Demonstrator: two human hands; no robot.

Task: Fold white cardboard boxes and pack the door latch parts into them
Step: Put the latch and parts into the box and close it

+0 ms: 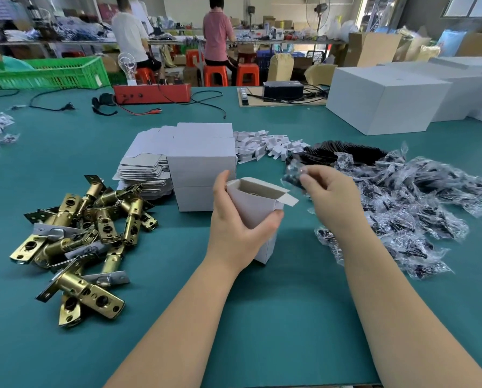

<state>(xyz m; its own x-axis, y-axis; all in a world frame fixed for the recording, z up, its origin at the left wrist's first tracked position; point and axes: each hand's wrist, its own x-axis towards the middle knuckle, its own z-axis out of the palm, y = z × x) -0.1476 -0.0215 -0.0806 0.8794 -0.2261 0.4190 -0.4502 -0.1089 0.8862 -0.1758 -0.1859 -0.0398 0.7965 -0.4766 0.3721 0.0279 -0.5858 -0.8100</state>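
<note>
Bare mat (290,303) lies between latches (85,242) (left) and screw bags (416,214).

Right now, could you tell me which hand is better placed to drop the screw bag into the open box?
The right hand: it already pinches the bag just beside the box opening, while the left hand holds the box.

Left hand (235,219) gripping open white box (258,208), right hand (329,197) pinching plastic packet (294,173)
</note>
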